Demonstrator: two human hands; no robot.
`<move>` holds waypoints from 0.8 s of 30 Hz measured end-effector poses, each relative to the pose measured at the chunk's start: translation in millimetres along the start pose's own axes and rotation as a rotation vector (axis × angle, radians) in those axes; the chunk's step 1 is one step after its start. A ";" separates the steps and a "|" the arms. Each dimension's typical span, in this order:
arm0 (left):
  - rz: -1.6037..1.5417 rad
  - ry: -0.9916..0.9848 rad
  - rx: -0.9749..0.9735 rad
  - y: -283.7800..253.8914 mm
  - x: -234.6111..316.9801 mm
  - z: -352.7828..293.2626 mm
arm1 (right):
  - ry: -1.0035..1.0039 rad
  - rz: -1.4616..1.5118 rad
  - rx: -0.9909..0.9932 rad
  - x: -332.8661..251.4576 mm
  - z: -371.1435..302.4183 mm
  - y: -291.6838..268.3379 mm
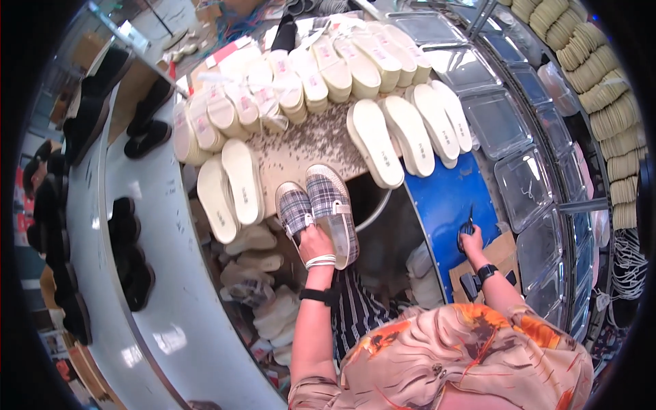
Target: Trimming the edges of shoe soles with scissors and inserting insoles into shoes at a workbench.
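Observation:
My left hand [316,244] is closed on a pair of plaid slip-on shoes [330,195], held side by side, toes pointing away, at the near edge of the worktable [301,147]. One finger end is hidden inside the shoe openings. To the right, my right hand [470,241] grips small dark-handled scissors [467,224], their tip pointing up and away over a blue board [444,212]. Cream insoles [242,179] lie left of the shoes, and more insoles [377,142] lie beyond them to the right.
Stacked cream insoles [335,72] line the table's far side. Dark scraps speckle its top. On the left runs a pale conveyor [171,273] beside black shoes [133,277]. Clear plastic trays [497,116] stand along the right. Cardboard [499,256] lies by my right wrist.

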State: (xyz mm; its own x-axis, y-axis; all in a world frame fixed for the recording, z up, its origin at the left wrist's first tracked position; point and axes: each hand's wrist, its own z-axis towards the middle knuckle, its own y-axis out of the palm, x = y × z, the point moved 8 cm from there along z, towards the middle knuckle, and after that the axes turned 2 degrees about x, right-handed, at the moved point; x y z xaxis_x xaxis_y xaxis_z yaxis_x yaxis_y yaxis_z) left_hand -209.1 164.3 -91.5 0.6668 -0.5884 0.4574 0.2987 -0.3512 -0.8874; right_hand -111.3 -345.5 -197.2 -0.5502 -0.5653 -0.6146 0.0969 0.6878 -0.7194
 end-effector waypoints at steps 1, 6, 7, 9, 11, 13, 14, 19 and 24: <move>0.000 0.015 0.011 7.6 1.2 10.2 | 0.090 -0.048 -0.035 7.0 2.7 -1.7; 0.184 0.117 -0.335 34.3 14.8 34.9 | 0.193 -0.426 -0.084 3.4 15.1 -24.5; 0.233 0.127 -0.533 27.0 18.6 36.7 | 0.218 -0.556 -0.117 -24.7 6.2 -29.4; 0.044 0.244 -0.719 2.2 39.8 58.5 | 0.192 -0.745 -0.181 -58.0 7.7 -35.0; -0.196 0.374 -0.611 -10.0 47.0 94.3 | 0.056 -0.961 -0.301 -93.5 18.3 -25.0; -0.291 0.380 -0.692 5.3 61.8 137.8 | -0.040 -0.771 -0.401 -158.5 6.4 -5.4; -0.342 0.355 -0.742 15.1 67.4 159.2 | -0.092 -0.663 -0.499 -188.7 -0.7 12.5; -0.717 -0.091 -0.997 48.3 91.3 251.1 | -0.476 -0.522 -1.008 -373.0 -80.8 145.8; -0.562 0.245 -0.043 -2.7 62.6 381.7 | -1.102 -0.718 -0.839 -492.7 -111.2 259.6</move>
State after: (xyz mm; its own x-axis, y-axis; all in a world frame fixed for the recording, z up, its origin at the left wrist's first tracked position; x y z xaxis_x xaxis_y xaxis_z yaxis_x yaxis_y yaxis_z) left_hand 92.5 406.4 -82.8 0.2377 -0.4531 0.8592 0.5279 -0.6822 -0.5059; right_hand 92.7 162.2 -45.2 0.6173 -0.6592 -0.4294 -0.5904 -0.0274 -0.8067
